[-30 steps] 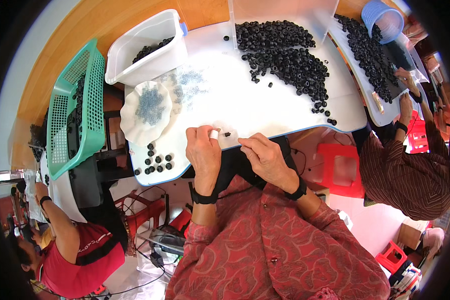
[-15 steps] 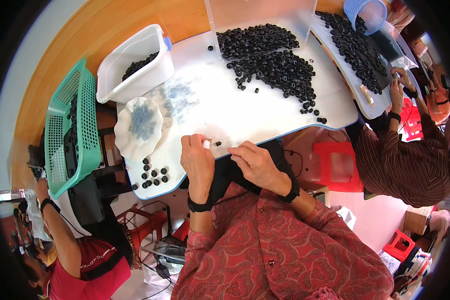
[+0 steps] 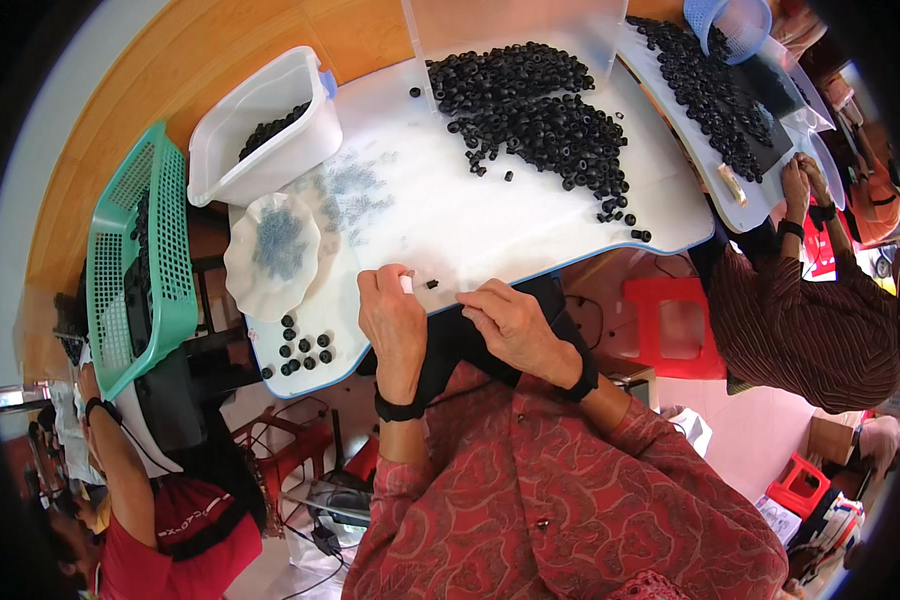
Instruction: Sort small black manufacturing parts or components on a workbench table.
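Note:
My left hand (image 3: 392,318) is at the near edge of the white table (image 3: 420,215), its fingers curled. Something white (image 3: 406,284) shows at its fingertips; whether it is a covering or a held piece is unclear. Just right of it is a small black piece (image 3: 431,284), with its support not clear. My right hand (image 3: 513,325) has thumb and forefinger pinched together, facing the left; anything between them is too small to make out. Several round black parts (image 3: 304,345) stand near the left corner. A scalloped white plate (image 3: 253,292) holds tiny grey-blue pieces (image 3: 280,243).
A heap of black ring-like parts (image 3: 560,140) covers the far right, by a clear plastic panel (image 3: 510,25). Leftward are a white bin (image 3: 310,145) and a green basket (image 3: 175,285). People work either side; a red stool (image 3: 675,330) stands rightward.
The view has shifted slightly, and both my hands keep nearly the same pose. At the right, the other person's hands have come closer together.

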